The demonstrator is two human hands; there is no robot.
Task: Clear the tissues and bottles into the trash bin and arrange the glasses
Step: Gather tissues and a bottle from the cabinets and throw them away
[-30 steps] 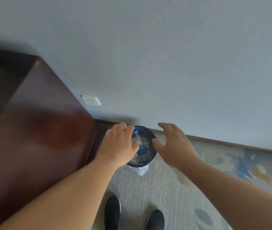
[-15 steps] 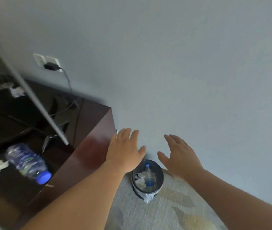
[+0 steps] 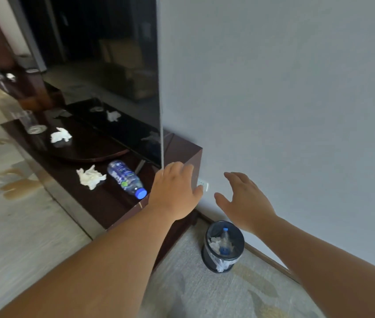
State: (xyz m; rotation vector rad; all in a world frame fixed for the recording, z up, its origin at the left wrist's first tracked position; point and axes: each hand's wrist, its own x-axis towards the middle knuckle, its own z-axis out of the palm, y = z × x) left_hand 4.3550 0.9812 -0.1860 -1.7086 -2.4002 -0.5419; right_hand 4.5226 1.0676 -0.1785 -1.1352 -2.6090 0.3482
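Left hand (image 3: 174, 191) and right hand (image 3: 243, 200) spread, holding nothing, 1 bottle (image 3: 126, 179) lying on cabinet (image 3: 104, 203), trash bin (image 3: 224, 245) on floor

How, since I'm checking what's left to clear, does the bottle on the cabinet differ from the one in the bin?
The cabinet bottle lies on its side on the cabinet, not yet cleared; the bin bottle stands roughly upright inside the trash bin, cap up. The cabinet bottle's label has a green spot; the bin bottle's shows only blue. Both are clear plastic with blue caps.
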